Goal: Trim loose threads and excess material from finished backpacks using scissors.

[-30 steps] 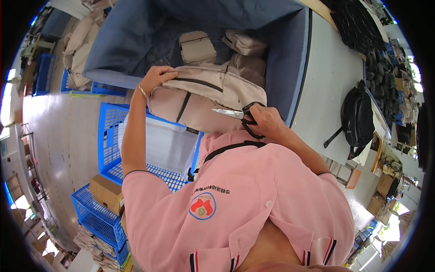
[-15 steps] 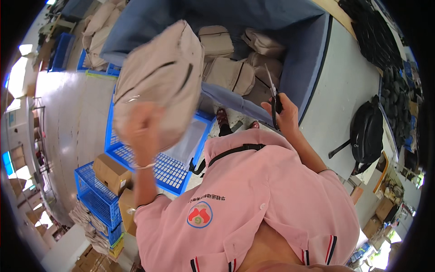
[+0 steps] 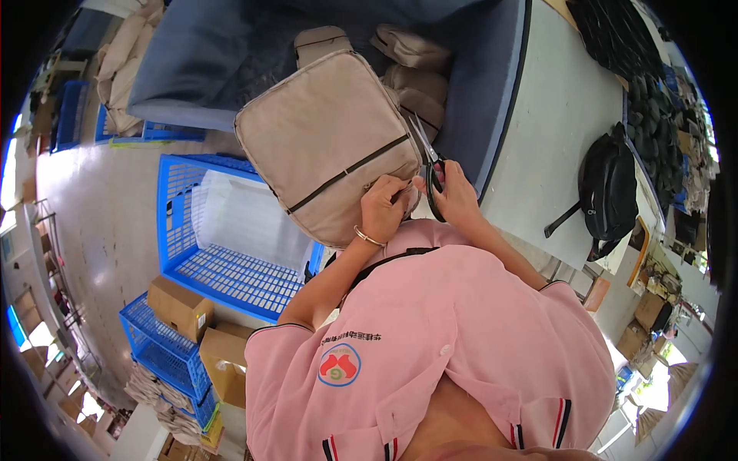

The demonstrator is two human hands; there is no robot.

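Observation:
My left hand (image 3: 382,207) grips the near edge of a beige bag (image 3: 330,142) with dark zipper lines, holding it up flat in front of me. My right hand (image 3: 455,194) is closed around black-handled scissors (image 3: 429,165), whose blades point up along the bag's right edge. The two hands are close together at the bag's lower right corner. More beige bags (image 3: 407,58) lie in a big blue fabric bin (image 3: 492,84) behind.
A blue plastic crate (image 3: 223,238) lined with clear plastic stands on the floor at my left. Cardboard boxes (image 3: 181,307) and more blue crates (image 3: 161,357) lie nearer. A grey table (image 3: 557,115) at right carries a black bag (image 3: 607,188) and piles of dark items (image 3: 653,92).
My left hand swung the beige bag from up at my left back to the centre, turned flat. My right hand with the scissors came up to the bag's right edge.

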